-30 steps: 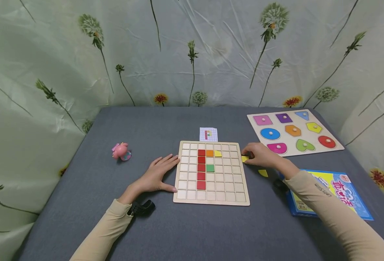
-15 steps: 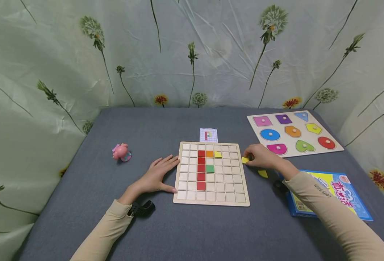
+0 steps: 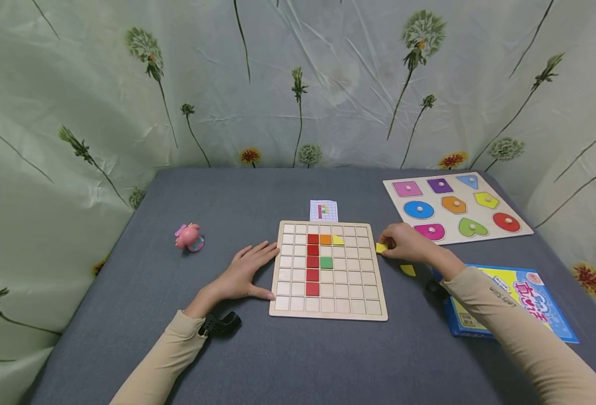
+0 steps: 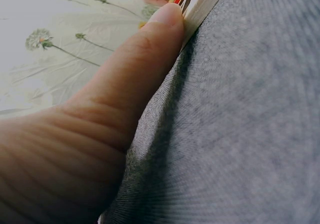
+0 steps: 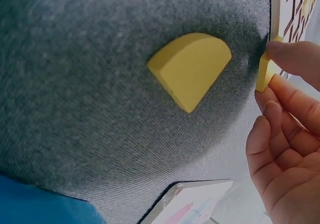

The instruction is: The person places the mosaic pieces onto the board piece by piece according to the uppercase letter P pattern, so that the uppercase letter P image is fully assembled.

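Observation:
A wooden grid board (image 3: 348,292) lies mid-table, with a column of red tiles (image 3: 312,264) and single orange (image 3: 325,240), yellow (image 3: 338,241) and green (image 3: 326,262) tiles in its cells. My left hand (image 3: 244,273) rests at the board's left edge with fingers spread, its thumb (image 4: 145,43) touching the rim. Beside the right edge, my right hand (image 3: 404,242) pinches a small yellow tile (image 5: 264,73) between thumb and fingers. Another yellow piece (image 5: 192,68), quarter-round with a curved side, lies on the cloth nearby.
A small card (image 3: 324,210) printed with a coloured grid sits behind the board. The knobbed shape puzzle (image 3: 414,188) is at the back right, and a blue-and-yellow box (image 3: 551,315) lies under the right forearm. At left stands a pink figurine (image 3: 188,236).
My right hand has shifted very slightly to the right with the yellow tile between its fingers. The left hand stays against the board.

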`<move>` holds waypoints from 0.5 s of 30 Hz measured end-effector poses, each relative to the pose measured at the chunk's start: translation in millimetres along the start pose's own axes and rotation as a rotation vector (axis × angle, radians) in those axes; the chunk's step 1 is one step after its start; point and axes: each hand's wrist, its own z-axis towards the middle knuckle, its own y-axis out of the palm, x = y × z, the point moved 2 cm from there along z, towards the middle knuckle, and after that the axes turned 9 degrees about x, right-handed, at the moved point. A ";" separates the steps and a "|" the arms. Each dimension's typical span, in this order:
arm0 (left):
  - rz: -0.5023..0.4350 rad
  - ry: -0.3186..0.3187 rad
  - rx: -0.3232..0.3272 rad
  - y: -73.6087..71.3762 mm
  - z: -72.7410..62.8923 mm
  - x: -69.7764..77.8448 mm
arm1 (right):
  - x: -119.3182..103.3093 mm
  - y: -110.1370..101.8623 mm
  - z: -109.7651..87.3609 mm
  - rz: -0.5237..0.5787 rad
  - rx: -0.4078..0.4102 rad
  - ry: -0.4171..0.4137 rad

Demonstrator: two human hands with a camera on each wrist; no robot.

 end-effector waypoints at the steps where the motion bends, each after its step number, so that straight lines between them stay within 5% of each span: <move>1: 0.001 0.001 0.000 0.0 0.0 -0.1 | 0.2 0.1 0.1 -0.001 0.004 0.000; 15: 0.002 0.004 0.004 0.2 -0.2 0.2 | -5.4 -0.8 3.1 0.008 0.055 -0.032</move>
